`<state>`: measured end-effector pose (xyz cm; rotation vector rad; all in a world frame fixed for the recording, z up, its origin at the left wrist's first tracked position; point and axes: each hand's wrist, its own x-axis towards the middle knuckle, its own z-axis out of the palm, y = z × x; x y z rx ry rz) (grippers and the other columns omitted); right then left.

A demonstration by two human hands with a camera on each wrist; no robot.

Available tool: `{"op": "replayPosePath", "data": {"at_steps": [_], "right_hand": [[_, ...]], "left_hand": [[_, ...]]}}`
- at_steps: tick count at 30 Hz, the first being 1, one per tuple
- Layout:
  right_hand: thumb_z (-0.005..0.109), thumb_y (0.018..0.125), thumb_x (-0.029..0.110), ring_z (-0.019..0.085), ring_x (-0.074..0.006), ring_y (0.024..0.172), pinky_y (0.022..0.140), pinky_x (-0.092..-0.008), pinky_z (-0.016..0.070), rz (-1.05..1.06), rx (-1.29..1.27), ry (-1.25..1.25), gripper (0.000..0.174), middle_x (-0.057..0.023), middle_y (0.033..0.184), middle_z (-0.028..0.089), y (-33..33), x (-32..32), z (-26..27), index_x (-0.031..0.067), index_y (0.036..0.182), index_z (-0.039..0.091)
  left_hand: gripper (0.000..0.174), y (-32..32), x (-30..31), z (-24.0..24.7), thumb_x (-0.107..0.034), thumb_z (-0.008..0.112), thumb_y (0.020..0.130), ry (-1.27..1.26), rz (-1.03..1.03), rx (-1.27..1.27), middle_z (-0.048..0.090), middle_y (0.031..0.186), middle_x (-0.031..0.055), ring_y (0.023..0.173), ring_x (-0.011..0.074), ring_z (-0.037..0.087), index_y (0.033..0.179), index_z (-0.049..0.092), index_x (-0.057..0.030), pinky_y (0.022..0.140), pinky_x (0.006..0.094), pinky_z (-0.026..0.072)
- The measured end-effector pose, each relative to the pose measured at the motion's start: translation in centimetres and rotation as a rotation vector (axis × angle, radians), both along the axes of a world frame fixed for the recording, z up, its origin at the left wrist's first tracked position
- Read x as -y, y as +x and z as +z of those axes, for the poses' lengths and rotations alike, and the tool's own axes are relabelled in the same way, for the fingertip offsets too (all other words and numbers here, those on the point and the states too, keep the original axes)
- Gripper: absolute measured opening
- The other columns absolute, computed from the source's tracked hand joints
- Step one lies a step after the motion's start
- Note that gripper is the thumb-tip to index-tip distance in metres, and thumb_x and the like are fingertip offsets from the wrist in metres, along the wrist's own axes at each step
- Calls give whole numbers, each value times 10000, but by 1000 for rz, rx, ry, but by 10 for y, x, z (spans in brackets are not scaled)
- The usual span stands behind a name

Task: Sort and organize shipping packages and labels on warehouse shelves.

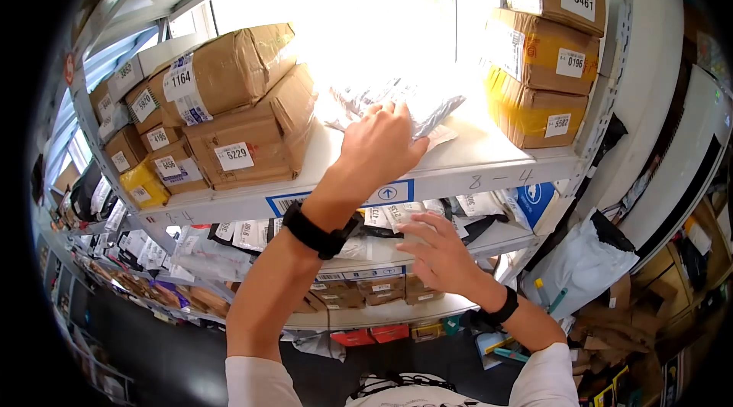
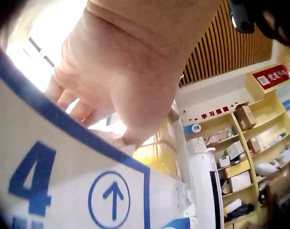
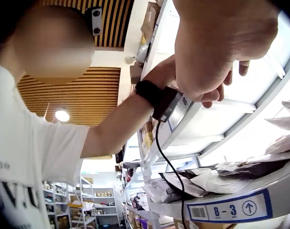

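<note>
My left hand (image 1: 382, 140) reaches over the edge of the upper shelf (image 1: 489, 170). Its fingers lie on a pale plastic mailing bag (image 1: 439, 113), with the thumb lower at the bag's near side. In the left wrist view the same hand (image 2: 111, 81) hangs behind the shelf label, which hides part of the fingertips. Lower down, my right hand (image 1: 439, 250) is held in the air with its fingers spread and nothing in them. It overlaps the row of mailing bags (image 1: 477, 205) on the shelf below. The right wrist view shows this hand (image 3: 221, 52) close to the camera.
Taped cardboard boxes (image 1: 248, 132) are stacked left on the upper shelf, and another stack (image 1: 542, 63) stands right. A blue-framed label (image 1: 389, 192) marks the shelf edge. A large white bag (image 1: 580, 266) sits at the right. A cable (image 3: 168, 162) hangs from the left wrist.
</note>
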<state>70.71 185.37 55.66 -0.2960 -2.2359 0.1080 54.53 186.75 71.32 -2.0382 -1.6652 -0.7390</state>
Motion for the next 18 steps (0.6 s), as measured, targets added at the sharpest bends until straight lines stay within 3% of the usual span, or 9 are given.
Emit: {"op": "replayPosePath", "data": {"at_steps": [2, 5, 7, 8, 11, 13, 14, 16, 18], "right_hand": [[564, 668, -9, 474, -322, 1160, 1033, -463, 365, 35, -58, -61, 287, -91, 1158, 582, 8, 1, 3, 65, 924, 674], [576, 768, 7, 515, -293, 1133, 1012, -419, 388, 165, -179, -370, 270, -104, 1182, 580, 16, -3, 4, 57, 1022, 655], [568, 883, 79, 536, -235, 1120, 982, -370, 410, 404, -416, -949, 328, -111, 1218, 563, 19, 4, 13, 50, 1209, 553], [568, 883, 79, 536, -235, 1120, 982, -370, 410, 400, -427, -946, 328, -111, 1218, 563, 18, 10, 21, 50, 1209, 553], [553, 938, 154, 522, -180, 1136, 960, -345, 424, 625, -583, -1032, 441, -104, 1234, 546, 9, 25, 33, 51, 1341, 405], [549, 933, 120, 531, -182, 1129, 952, -313, 429, 994, -784, -1188, 496, -98, 1241, 535, 5, 33, 25, 40, 1377, 343], [549, 933, 120, 531, -182, 1129, 952, -313, 429, 990, -791, -1187, 496, -98, 1241, 535, 2, 37, 28, 40, 1377, 343], [526, 928, 123, 548, -197, 1100, 947, -350, 439, 548, -935, -1376, 434, -94, 1235, 538, 0, 43, 39, 29, 1332, 397], [554, 897, 101, 544, -194, 1111, 946, -327, 438, 476, -935, -1319, 451, -101, 1238, 544, 11, 47, 28, 16, 1318, 419]], "left_hand": [[327, -2, 0, -1, -265, 566, 856, 4, -10, 5, 644, 976, 222, 928, 354, 631, 1007, 598, 24, 793, 434, 511], [217, -12, 8, -1, -155, 523, 874, 223, 51, -95, 667, 892, 179, 818, 313, 659, 961, 607, 25, 671, 379, 543], [214, -18, 23, -3, -143, 547, 861, 357, -13, -89, 669, 894, 176, 810, 306, 661, 979, 609, 25, 653, 375, 545], [219, -19, 32, -3, -130, 570, 848, 489, -79, -83, 672, 895, 173, 801, 300, 662, 997, 611, 25, 634, 371, 547], [290, -8, 79, -19, -140, 673, 791, 449, -287, -165, 673, 949, 159, 841, 282, 666, 1030, 617, 14, 631, 354, 558], [357, 10, 111, -39, -172, 718, 760, 314, -434, -188, 662, 1007, 161, 917, 268, 657, 1048, 610, 10, 640, 336, 562], [399, 17, 122, -46, -187, 735, 743, 249, -515, -212, 653, 1044, 163, 955, 260, 651, 1064, 601, 8, 648, 322, 563], [434, 13, 133, -50, -208, 732, 751, 118, -606, -163, 623, 1113, 175, 1017, 270, 623, 1103, 587, 1, 716, 338, 551], [470, 4, 139, -44, -229, 728, 759, -12, -692, -115, 592, 1181, 187, 1079, 280, 594, 1141, 572, -6, 784, 353, 539]]}}
